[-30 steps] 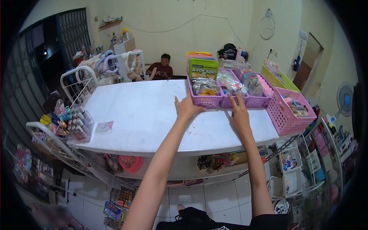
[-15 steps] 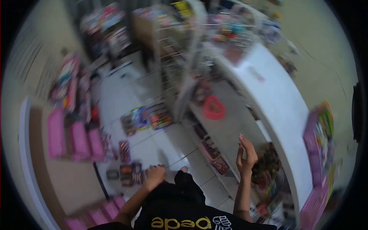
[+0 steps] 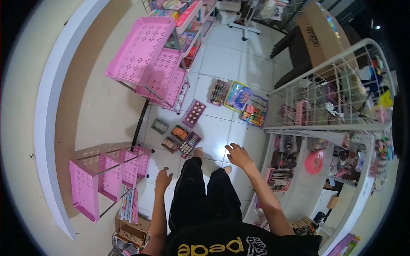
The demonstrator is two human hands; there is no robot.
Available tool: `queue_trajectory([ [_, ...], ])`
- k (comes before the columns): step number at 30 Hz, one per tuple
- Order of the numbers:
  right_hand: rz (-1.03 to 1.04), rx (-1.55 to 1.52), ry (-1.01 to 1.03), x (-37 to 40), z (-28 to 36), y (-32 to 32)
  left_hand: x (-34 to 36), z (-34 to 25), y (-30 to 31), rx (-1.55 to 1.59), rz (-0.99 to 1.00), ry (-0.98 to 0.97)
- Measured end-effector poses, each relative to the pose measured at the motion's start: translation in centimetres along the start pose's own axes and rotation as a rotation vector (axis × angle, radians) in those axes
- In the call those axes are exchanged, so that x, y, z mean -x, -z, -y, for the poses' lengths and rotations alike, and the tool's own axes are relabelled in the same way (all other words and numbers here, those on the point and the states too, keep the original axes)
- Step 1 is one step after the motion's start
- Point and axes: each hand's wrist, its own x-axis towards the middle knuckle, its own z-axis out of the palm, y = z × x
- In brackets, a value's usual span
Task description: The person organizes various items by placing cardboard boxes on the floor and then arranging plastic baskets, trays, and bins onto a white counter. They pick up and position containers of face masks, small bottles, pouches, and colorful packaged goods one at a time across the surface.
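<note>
Nothing is in my left hand (image 3: 163, 179), which hangs over the tiled floor beside my left leg with its fingers apart. On the other side, my right hand (image 3: 238, 154) is held out empty above the tiles, fingers spread. In front of my feet lie small filled trays: a purple tray of round items (image 3: 194, 113), a tray of orange items (image 3: 180, 133), a grey tray (image 3: 159, 126) and a purple tray of pale items (image 3: 189, 144). Farther off sit a yellow-edged tray (image 3: 238, 96) and a tray of colourful items (image 3: 255, 111).
A pink tiered rack (image 3: 143, 51) stands at the upper left, another pink rack (image 3: 85, 183) at the lower left. To the right are a white wire rack (image 3: 316, 91) and white shelving with a red basket (image 3: 314, 162). A cardboard box (image 3: 131, 230) is at the lower left.
The view has swung towards the left, so the floor trays and pink racks appear more central. My left hand has moved down beside my leg; my right hand now reaches forward with its fingers spread.
</note>
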Motion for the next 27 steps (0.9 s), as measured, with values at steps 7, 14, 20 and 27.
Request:
queue_trajectory([
  [7, 0.249, -0.018, -0.030, -9.9, -3.1, -14.0, -7.4, 10.5, -14.2, 0.353, 0.164, 0.250],
  [14, 0.484, 0.009, -0.045, -16.8, -9.1, -30.0, -12.9, 15.1, -23.6, 0.711, 0.266, 0.856],
  [20, 0.424, 0.006, -0.085, -22.7, -14.3, -45.4, -20.6, 20.7, -33.4, 0.939, 0.321, 0.966],
  [27, 0.372, -0.255, -0.087, -27.2, -15.6, -55.6, -30.0, 23.7, -40.9, 1.209, -0.047, 0.915],
])
